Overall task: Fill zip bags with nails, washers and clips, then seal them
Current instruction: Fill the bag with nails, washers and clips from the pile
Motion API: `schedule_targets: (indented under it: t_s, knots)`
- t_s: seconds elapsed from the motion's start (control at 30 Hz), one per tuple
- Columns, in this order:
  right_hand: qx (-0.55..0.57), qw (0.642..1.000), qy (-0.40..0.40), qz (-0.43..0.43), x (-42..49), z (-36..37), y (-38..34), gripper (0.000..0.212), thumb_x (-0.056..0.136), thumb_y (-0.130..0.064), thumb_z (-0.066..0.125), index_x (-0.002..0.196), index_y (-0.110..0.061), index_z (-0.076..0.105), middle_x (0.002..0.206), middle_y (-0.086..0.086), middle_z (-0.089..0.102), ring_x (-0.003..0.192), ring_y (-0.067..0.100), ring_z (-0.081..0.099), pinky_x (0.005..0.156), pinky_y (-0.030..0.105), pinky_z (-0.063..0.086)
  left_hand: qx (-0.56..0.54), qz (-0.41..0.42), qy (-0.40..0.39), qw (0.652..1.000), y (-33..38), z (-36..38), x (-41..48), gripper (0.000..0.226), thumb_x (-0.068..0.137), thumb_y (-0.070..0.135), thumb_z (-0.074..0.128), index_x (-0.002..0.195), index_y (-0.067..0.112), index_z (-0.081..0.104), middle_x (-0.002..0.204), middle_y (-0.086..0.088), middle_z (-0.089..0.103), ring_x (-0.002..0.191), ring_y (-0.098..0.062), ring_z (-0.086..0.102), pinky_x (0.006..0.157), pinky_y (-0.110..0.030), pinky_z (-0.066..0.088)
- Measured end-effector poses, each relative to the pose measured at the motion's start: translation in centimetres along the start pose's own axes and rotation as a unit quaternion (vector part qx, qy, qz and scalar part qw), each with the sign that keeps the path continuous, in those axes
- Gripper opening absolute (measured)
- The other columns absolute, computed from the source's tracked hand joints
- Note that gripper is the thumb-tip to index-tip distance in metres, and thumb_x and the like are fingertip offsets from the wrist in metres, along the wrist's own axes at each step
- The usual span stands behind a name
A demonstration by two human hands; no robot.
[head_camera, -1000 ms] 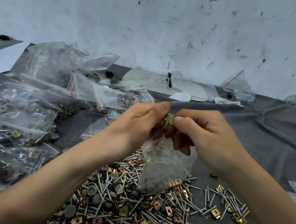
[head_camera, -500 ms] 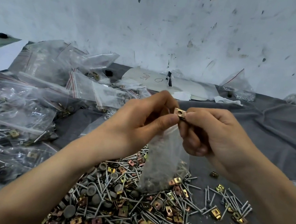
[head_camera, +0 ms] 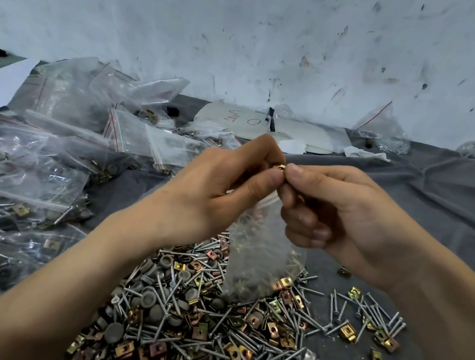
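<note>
A small brass-coloured metal clip sits at the mouth of a clear plastic zip bag, held up above the desk.
The right hand pinches the clip between thumb and forefinger, and the left hand pinches the bag's top edge just beside it. The bag hangs down onto a loose heap of grey nails, round grey washers and brass clips on the grey cloth-covered desk. Filled clear bags lie piled at the left.
</note>
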State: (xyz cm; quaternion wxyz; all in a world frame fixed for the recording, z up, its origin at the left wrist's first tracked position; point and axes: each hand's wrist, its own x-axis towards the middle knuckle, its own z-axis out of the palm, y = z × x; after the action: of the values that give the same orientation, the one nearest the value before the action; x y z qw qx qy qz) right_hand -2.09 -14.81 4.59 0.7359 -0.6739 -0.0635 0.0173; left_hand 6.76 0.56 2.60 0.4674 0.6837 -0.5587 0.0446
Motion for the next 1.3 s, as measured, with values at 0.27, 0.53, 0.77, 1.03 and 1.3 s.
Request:
schedule_targets:
  t_s: [0.27, 0.53, 0.77, 1.03, 1.3]
  knots:
    - [0.1, 0.995, -0.015, 0.016, 0.1, 0.8, 0.1, 0.025, 0.08, -0.025, 0.053, 0.061, -0.008, 0.052, 0.042, -0.005, 0.035, 0.034, 0.004, 0.025, 0.038, 0.016, 0.02, -0.095, -0.015, 0.014, 0.995, -0.3, 0.3, 0.0, 0.024, 0.096, 0.034, 0.042, 0.093, 0.012, 0.05, 0.074, -0.013, 0.058, 0.063, -0.028, 0.046, 0.059, -0.047, 0.041]
    - [0.196, 0.98, -0.027, -0.014, 0.6, 1.8, 0.7, 0.024, 0.078, -0.024, 0.053, 0.059, -0.009, 0.054, 0.041, -0.008, 0.035, 0.033, 0.0, 0.025, 0.035, 0.013, 0.023, -0.052, -0.022, 0.051, 0.997, 0.1, -0.2, 0.0, 0.024, 0.094, 0.035, 0.042, 0.089, 0.013, 0.051, 0.073, -0.02, 0.053, 0.065, -0.022, 0.048, 0.06, -0.037, 0.041]
    - [0.097, 0.993, 0.061, -0.01, 0.5, 1.7, -0.4, 0.025, 0.078, -0.02, 0.055, 0.058, -0.006, 0.051, 0.038, -0.004, 0.038, 0.031, 0.004, 0.024, 0.034, 0.014, 0.023, 0.111, 0.01, 0.14, 0.984, 0.5, 0.2, -0.2, 0.03, 0.094, 0.036, 0.047, 0.085, 0.01, 0.058, 0.064, -0.006, 0.057, 0.059, -0.022, 0.052, 0.054, -0.038, 0.04]
    - [0.071, 0.988, 0.13, -0.033, 0.4, 2.7, -0.2, 0.035, 0.092, -0.012, 0.05, 0.058, -0.004, 0.053, 0.04, -0.001, 0.046, 0.029, 0.004, 0.027, 0.035, 0.014, 0.021, 0.146, 0.023, 0.169, 0.975, 0.4, 0.5, -0.2, 0.029, 0.092, 0.032, 0.052, 0.079, 0.007, 0.059, 0.056, -0.002, 0.052, 0.051, -0.005, 0.047, 0.048, -0.016, 0.035]
    - [-0.112, 0.993, 0.019, 0.0, -0.5, 0.5, -1.7, 0.023, 0.074, -0.031, 0.061, 0.07, -0.009, 0.067, 0.059, 0.006, 0.062, 0.046, 0.012, 0.053, 0.046, 0.02, 0.045, -0.012, -0.016, 0.04, 0.999, 0.6, -0.9, -0.1, 0.029, 0.089, 0.039, 0.051, 0.083, 0.011, 0.058, 0.064, -0.005, 0.058, 0.06, -0.027, 0.053, 0.054, -0.044, 0.04]
